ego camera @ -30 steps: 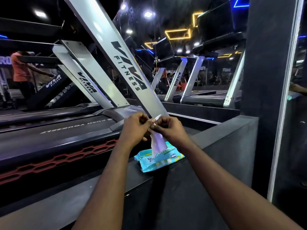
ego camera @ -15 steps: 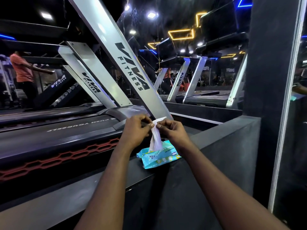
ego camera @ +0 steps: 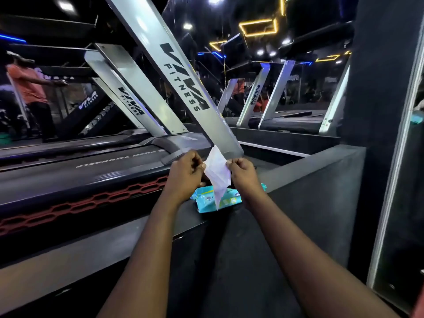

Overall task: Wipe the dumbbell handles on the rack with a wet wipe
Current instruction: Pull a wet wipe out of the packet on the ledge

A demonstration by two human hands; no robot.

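Spread wider than before: wipe (ego camera: 216, 173), centre frame, pinched by left hand (ego camera: 183, 175) and right hand (ego camera: 244, 177), just over pack (ego camera: 204, 200). No dumbbells or rack in sight; wiping likely all left.

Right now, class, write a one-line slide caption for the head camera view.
The left hand and right hand pinch a white wet wipe above a teal pack on a dark ledge beside a treadmill.
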